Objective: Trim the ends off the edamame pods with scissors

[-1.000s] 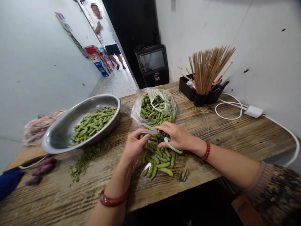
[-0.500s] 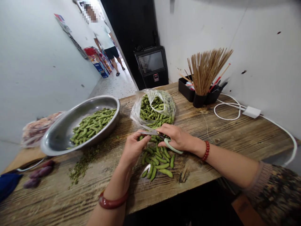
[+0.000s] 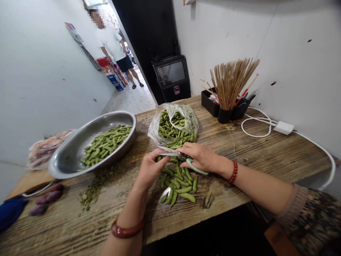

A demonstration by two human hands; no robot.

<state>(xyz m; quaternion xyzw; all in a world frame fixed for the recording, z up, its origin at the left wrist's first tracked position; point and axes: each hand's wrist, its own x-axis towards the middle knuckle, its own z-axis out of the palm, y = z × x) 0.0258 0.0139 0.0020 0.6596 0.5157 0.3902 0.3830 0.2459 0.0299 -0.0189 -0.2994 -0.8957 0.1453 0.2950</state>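
Observation:
My right hand grips scissors with pale green handles, their blades spread apart and pointing left. Close to the blade tips, my left hand is closed in a pinch on an edamame pod, mostly hidden by the fingers. Loose edamame pods lie on the table below both hands. Just beyond them sits a clear plastic bag full of pods. To the left, a tilted steel basin holds more pods.
Green trimmings lie below the basin, with purple-skinned produce farther left. Packed meat rests behind the basin. A black organizer with wooden skewers and a white cable are at right. A person stands in the doorway.
The scissor blades have opened wider near my left fingertips. Both hands stay in nearly the same place. The view has shifted slightly, and the person in the doorway has changed stance.

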